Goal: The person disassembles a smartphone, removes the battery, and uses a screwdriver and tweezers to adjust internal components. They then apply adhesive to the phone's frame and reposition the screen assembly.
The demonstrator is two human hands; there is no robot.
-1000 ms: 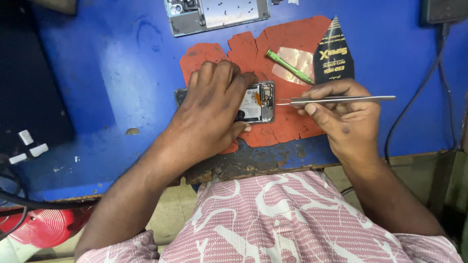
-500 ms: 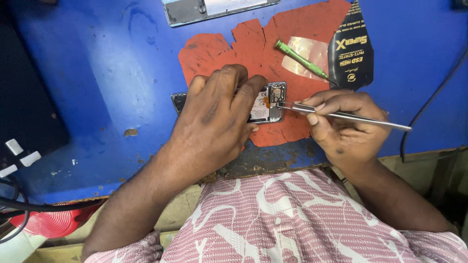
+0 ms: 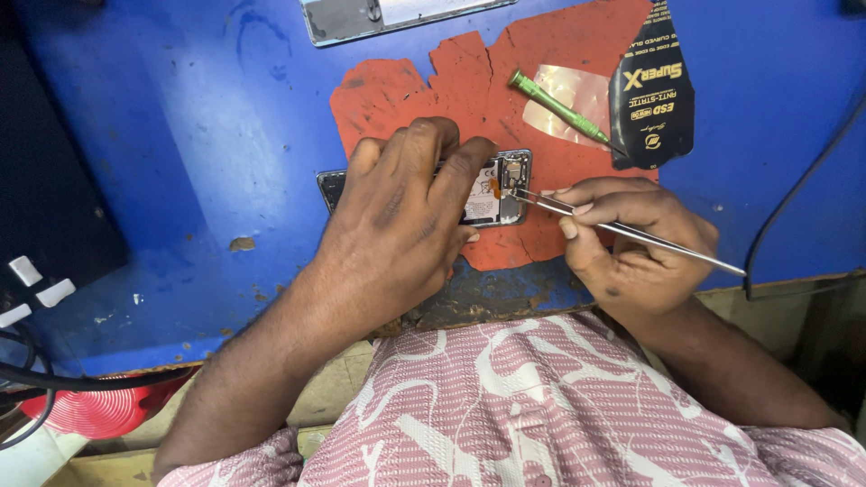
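Note:
An opened phone (image 3: pixel 494 185) lies on a torn red mat (image 3: pixel 469 90) on the blue bench, its inner parts showing. My left hand (image 3: pixel 397 225) presses flat over most of the phone and holds it down. My right hand (image 3: pixel 631 243) pinches metal tweezers (image 3: pixel 622 233), whose tips touch the phone's right end near a small orange part.
A green screwdriver (image 3: pixel 555 106) lies on the mat beside a clear film (image 3: pixel 582 95) and a black tool pouch (image 3: pixel 654 86). A phone frame (image 3: pixel 388 16) sits at the far edge. Black cables (image 3: pixel 794 207) hang at the right; a red object (image 3: pixel 90 410) sits lower left.
The tweezers have tilted, the handle dropping toward the lower right while the tips stay at the phone's right end. My left hand stays pressed on the phone.

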